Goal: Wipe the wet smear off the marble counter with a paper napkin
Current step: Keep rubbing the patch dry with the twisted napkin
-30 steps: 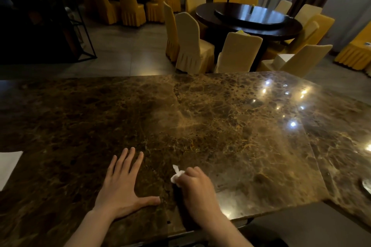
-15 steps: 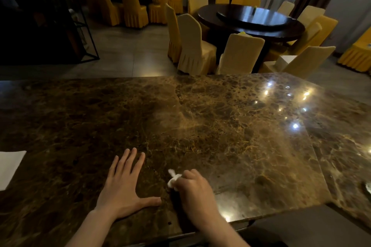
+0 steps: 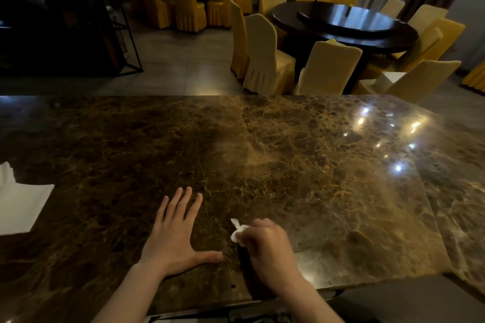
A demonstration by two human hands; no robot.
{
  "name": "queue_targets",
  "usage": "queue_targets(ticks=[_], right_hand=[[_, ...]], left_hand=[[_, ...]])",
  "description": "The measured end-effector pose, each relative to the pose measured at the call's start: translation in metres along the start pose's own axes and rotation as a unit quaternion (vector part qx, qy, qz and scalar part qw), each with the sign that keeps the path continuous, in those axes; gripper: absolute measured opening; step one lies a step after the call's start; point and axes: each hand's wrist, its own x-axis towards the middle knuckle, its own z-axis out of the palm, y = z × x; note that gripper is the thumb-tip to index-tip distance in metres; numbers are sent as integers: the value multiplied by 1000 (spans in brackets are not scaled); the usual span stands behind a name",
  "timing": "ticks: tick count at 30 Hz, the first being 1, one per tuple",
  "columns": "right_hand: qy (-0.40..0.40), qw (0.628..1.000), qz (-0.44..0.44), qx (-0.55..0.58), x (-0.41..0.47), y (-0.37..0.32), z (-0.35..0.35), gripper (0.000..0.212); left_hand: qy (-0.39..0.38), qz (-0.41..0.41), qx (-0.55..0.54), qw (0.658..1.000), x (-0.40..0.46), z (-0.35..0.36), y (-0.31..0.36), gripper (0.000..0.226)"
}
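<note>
Dark brown marble surface [image 3: 288,165], gold-veined and glossy, with ceiling-light glints far off to the right of the grip and a pale hazy streak ahead of it. Beyond the far edge, a tiled floor [image 3: 170,65], a round dark table [image 3: 346,26] ringed by yellow-covered chairs [image 3: 328,68], a second such table farther back. Right hand [image 3: 267,246] curled, grip pinched tight on a crumpled paper napkin [image 3: 237,232], white tip poking out at the fingers, pressed to the marble near the front edge. Just left of the grip, left hand [image 3: 175,238] flat, fingers spread, thumb reaching toward it. Well to the left, a white sheet [image 3: 21,207] lying flat. Compared with a second before: both hands much where they were, napkin hand barely shifted, more of the white sheet in view.
</note>
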Motion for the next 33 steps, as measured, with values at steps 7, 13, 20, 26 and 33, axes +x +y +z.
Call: queue_targets(ticks=[7,13,20,26,33], right_hand=[[90,991,88,-37,8,9,-12,30],[20,995,19,97,0,-23,14,27],[30,999,-15,17,-3,-12,9,17],[122,986,90,-73,16,26,-21,10],[52,997,24,46,21,-25,8,23]], left_hand=[[2,1,-1,1000,1,1,0,148],[3,-1,5,1000,2,3,-1,151],[7,-3,-2,1000,2,5,-1,151],[8,4,3,1000,1,2,-1,149],[10,8,0,1000,2,5,-3,147]])
